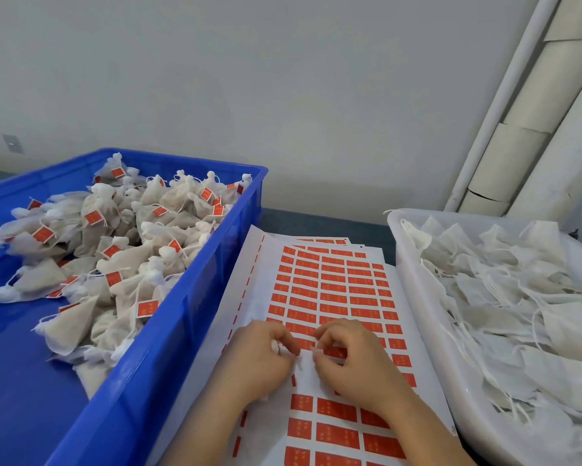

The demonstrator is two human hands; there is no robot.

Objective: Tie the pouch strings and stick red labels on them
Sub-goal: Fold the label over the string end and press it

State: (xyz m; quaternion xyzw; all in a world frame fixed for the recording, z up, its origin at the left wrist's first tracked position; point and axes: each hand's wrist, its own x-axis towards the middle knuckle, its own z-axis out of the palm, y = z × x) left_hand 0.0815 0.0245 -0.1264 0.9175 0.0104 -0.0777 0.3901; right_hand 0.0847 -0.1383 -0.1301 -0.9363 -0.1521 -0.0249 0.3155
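Note:
A sheet of red labels (330, 290) lies on the table between two bins. Over its lower middle my left hand (259, 358) and my right hand (353, 361) meet, fingers curled. Between them lies a small white pouch (308, 375), mostly hidden; my left fingers pinch its white string and my right fingertips pinch the pouch top beside it. The blue crate (168, 317) on the left holds a heap of tied pouches with red labels (121, 250). The white tub (417, 297) on the right holds loose pouches with untied strings (505, 297).
More label sheets (319, 241) stick out from under the top sheet at the far end. A grey wall stands behind the table, with white pipes (518, 112) slanting up at the right. The dark table (319, 223) shows between the bins.

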